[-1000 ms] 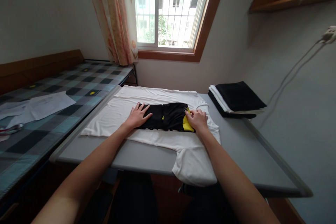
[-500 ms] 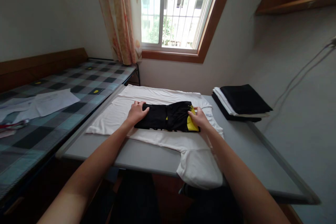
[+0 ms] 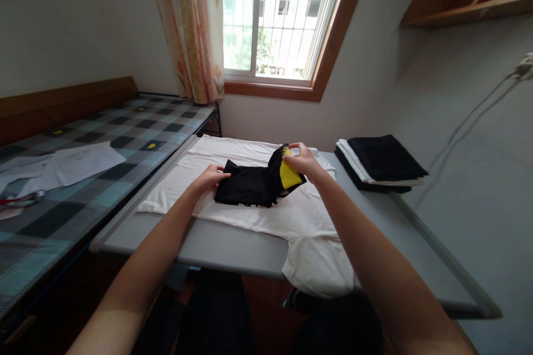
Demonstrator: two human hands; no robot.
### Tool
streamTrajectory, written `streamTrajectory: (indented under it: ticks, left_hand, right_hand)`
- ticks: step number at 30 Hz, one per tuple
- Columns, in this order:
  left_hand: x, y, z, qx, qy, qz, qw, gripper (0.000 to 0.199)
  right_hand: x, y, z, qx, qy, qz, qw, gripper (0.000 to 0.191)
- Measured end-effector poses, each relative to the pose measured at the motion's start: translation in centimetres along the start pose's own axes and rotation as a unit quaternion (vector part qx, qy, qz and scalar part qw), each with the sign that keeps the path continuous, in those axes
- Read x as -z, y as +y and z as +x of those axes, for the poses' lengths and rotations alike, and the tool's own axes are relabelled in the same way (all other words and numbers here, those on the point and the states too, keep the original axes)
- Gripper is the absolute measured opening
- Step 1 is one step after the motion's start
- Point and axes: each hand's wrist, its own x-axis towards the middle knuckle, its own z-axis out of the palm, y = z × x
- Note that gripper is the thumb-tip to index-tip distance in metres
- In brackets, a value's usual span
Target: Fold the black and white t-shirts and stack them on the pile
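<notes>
A black garment (image 3: 245, 184) with a yellow patch lies folded into a strip on a spread white shirt (image 3: 254, 220). Its right end is raised and bent toward the left, pinched by my right hand (image 3: 303, 161) at the yellow part. At the garment's left end, my left hand (image 3: 210, 177) has its thumb and fingers closed on the edge. One white sleeve hangs over the front edge of the grey table (image 3: 233, 249).
A stack of folded black and white clothes (image 3: 385, 158) sits on the table's right side. To the left is a bed with a checked cover (image 3: 175, 122) and papers (image 3: 89, 162). Behind are a window and a curtain; a wooden shelf (image 3: 470, 14) hangs at upper right.
My right hand has lifted the garment's right end and brought it up and to the left. My left hand has shifted slightly left at the other end.
</notes>
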Motion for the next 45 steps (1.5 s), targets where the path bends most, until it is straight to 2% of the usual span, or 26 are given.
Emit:
streamTrajectory:
  ticks: [2, 4, 5, 7, 10, 12, 15, 17, 22, 25, 28, 30, 32, 33, 35, 37, 39, 40, 42, 45]
  left_hand:
    - [0.1, 0.0, 0.0, 0.012, 0.015, -0.009, 1.0, 0.05]
    - [0.2, 0.0, -0.2, 0.017, 0.008, -0.036, 0.999, 0.056]
    - [0.2, 0.1, -0.3, 0.02, 0.001, -0.054, 0.998, 0.061]
    - [0.3, 0.3, -0.5, 0.026, -0.002, -0.074, 0.997, 0.071]
    - [0.2, 0.6, -0.8, 0.014, 0.002, -0.018, 1.0, 0.071]
    - [0.1, 0.8, -1.0, -0.028, -0.015, 0.024, 0.999, 0.069]
    - [-0.3, 0.7, -1.3, -0.08, -0.024, 0.031, 0.996, 0.073]
    - [-0.7, 0.6, -1.5, -0.089, -0.008, 0.015, 0.996, 0.07]
    - [-1.7, 0.3, -1.0, -0.122, 0.023, -0.039, 0.991, 0.065]
    - [-1.9, 1.2, -0.7, -0.187, 0.076, 0.01, 0.979, 0.055]
    - [-1.9, 3.9, -1.1, -0.272, 0.177, 0.134, 0.936, 0.045]
    - [-2.3, 6.2, -1.7, -0.324, 0.24, 0.221, 0.888, 0.044]
    - [-3.3, 8.1, -2.1, -0.368, 0.272, 0.294, 0.839, 0.043]
    - [-4.0, 8.6, -2.1, -0.39, 0.269, 0.326, 0.818, 0.043]
    - [-5.8, 8.5, -1.9, -0.432, 0.231, 0.384, 0.782, 0.041]
    - [-7.9, 7.0, -1.4, -0.469, 0.158, 0.434, 0.753, 0.039]
    - [-9.6, 4.7, -0.9, -0.486, 0.076, 0.464, 0.736, 0.033]
    - [-10.3, 3.6, -0.8, -0.489, 0.056, 0.466, 0.735, 0.031]
    - [-10.9, 1.8, -0.8, -0.489, 0.05, 0.459, 0.74, 0.031]
    - [-10.7, 1.1, -1.0, -0.494, 0.051, 0.435, 0.751, 0.032]
  right_hand:
    - [-1.8, -2.6, -0.6, 0.047, -0.042, -0.009, 0.998, 0.049]
    - [-3.7, -4.3, -1.4, 0.095, -0.17, 0.024, 0.981, 0.05]
    - [-4.6, -4.6, -1.7, 0.111, -0.222, 0.035, 0.968, 0.047]
    - [-5.9, -4.0, -2.1, 0.138, -0.26, 0.037, 0.955, 0.038]
    - [-6.5, -0.7, -1.7, 0.16, -0.207, 0.009, 0.965, 0.023]
    - [-6.1, 2.2, -1.2, 0.173, -0.169, -0.001, 0.97, 0.017]
    - [-4.8, 6.2, -0.7, 0.18, -0.116, 0.026, 0.976, 0.019]
    - [-3.8, 8.3, -0.5, 0.162, -0.081, 0.053, 0.982, 0.024]
    - [-2.2, 10.7, 0.0, 0.105, 0.003, 0.096, 0.99, 0.032]
    - [-1.8, 10.9, 0.2, 0.105, 0.017, 0.105, 0.989, 0.033]
    - [-1.7, 10.8, 0.2, 0.114, -0.001, 0.104, 0.988, 0.033]
    - [-1.7, 10.7, 0.2, 0.121, -0.006, 0.099, 0.988, 0.035]
    - [-1.4, 10.7, 0.3, 0.12, 0.013, 0.096, 0.988, 0.038]
    - [-1.2, 10.8, 0.4, 0.119, 0.034, 0.095, 0.988, 0.039]
    - [-0.8, 10.8, 0.4, 0.125, 0.105, 0.083, 0.983, 0.041]
    - [-0.3, 10.8, 0.4, 0.149, 0.193, 0.046, 0.969, 0.039]
    - [-0.1, 10.9, 0.4, 0.184, 0.238, -0.004, 0.954, 0.036]
    - [-0.2, 10.9, 0.3, 0.201, 0.234, -0.028, 0.951, 0.034]
    - [-0.4, 11.0, 0.2, 0.226, 0.187, -0.067, 0.954, 0.03]
    - [-1.0, 11.1, 0.0, 0.217, 0.124, -0.102, 0.963, 0.028]
